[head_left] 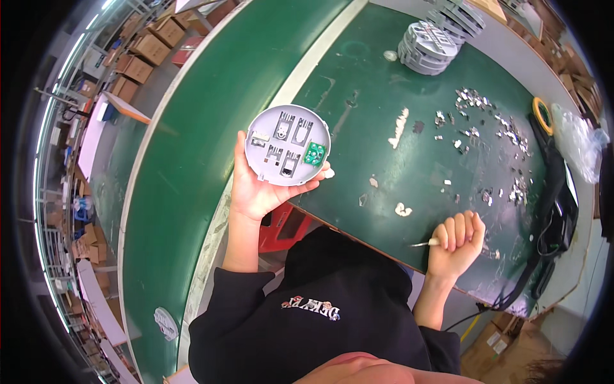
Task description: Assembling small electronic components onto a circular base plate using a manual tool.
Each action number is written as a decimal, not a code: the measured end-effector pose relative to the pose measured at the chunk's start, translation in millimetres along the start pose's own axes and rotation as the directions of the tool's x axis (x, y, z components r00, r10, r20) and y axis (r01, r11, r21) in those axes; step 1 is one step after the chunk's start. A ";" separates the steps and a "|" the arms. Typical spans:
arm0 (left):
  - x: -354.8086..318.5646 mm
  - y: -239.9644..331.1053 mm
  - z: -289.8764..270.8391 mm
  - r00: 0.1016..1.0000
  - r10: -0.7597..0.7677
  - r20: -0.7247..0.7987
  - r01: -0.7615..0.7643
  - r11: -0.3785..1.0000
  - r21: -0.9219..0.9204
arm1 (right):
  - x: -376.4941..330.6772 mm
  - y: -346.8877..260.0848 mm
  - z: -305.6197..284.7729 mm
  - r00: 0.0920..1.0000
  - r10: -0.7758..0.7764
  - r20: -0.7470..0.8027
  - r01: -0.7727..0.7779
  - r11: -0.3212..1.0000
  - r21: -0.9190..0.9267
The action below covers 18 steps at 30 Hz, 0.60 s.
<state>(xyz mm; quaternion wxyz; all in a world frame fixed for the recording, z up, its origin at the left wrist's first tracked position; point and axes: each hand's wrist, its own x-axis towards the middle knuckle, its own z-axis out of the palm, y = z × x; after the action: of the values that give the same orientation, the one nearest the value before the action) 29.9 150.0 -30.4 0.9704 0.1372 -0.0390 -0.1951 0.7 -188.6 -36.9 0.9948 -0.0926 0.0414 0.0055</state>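
left fingers (246, 144) hold round grey base (288, 144); right fingers (459, 232) grip tweezers (423, 243).

The round grey plastic base (288, 145) sits tilted up, inner face showing, cradled in the left hand (256, 189) above the edge of the green surface (384, 83). Inside it: moulded slots, small metal contacts, and a little green circuit board (314, 153) at its right side. The thin tweezers (423, 243) poke out leftward from the closed right hand (455, 242), resting on that surface's near edge.
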 end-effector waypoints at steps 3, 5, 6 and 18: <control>-2.3 11.6 0.0 0.999 0.031 -0.040 -0.030 0.999 0.038 | 0.3 0.3 1.1 0.999 -0.007 -0.047 0.005 1.000 -0.025; -4.1 18.8 0.9 0.997 0.050 -0.057 -0.046 0.997 0.060 | 0.3 0.1 0.5 0.998 0.000 -0.060 -0.002 1.000 -0.027; -5.0 22.0 1.0 0.994 0.065 -0.093 -0.054 0.991 0.119 | 0.1 0.0 -0.3 0.998 -0.002 -0.066 0.000 1.000 -0.026; -25.8 111.0 -21.1 0.539 0.842 -0.012 0.746 -0.471 0.471 | -8.5 0.0 5.8 0.990 0.038 -0.135 -0.050 0.995 -0.084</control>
<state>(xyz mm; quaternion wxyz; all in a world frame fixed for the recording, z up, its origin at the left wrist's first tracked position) 49.8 263.7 -20.0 0.1328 0.9414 0.2636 0.1635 -7.3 -187.6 -30.5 0.9844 -0.1354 0.1097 0.0230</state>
